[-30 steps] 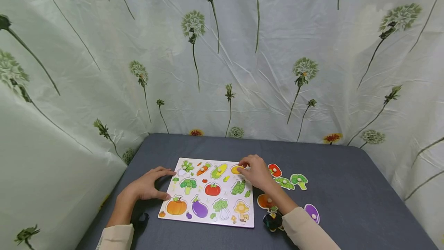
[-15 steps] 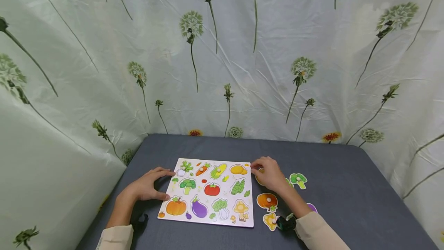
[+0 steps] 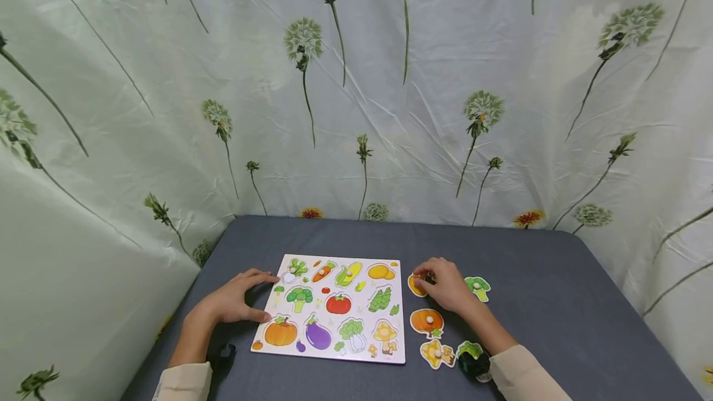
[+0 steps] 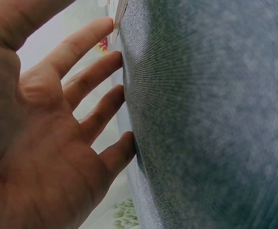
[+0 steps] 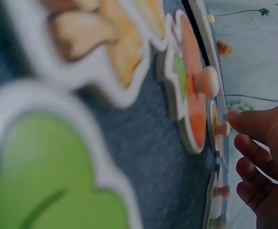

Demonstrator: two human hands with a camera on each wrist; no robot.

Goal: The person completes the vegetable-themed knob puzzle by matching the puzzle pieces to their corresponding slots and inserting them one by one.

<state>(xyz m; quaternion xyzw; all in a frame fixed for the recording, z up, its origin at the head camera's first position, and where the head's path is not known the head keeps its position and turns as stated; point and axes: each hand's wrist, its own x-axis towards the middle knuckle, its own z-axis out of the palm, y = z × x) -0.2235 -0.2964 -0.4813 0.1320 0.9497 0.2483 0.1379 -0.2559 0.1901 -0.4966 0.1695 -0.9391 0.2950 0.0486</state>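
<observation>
My left hand rests at the left edge of a white wooden vegetable puzzle board, fingers and thumb spread along it. In the left wrist view, the left hand's fingers are extended and apart. My right hand hovers right of the board, beside a yellow-orange round puzzle piece on the table. In the right wrist view, the thumb is near that piece's wooden knob, and a gap shows between thumb and fingers. The right hand partly hides pieces beneath it.
Right of the board lie a pumpkin piece, a mushroom piece, a broccoli piece and a leafy green piece, the last partly covered by the dark wrist camera. Knobs show on the board's radish, carrot and corn. A grey cloth covers the table.
My right hand has moved right from the board's upper right corner. The yellow-orange piece now shows on the table just beside the board. My left hand holds its place.
</observation>
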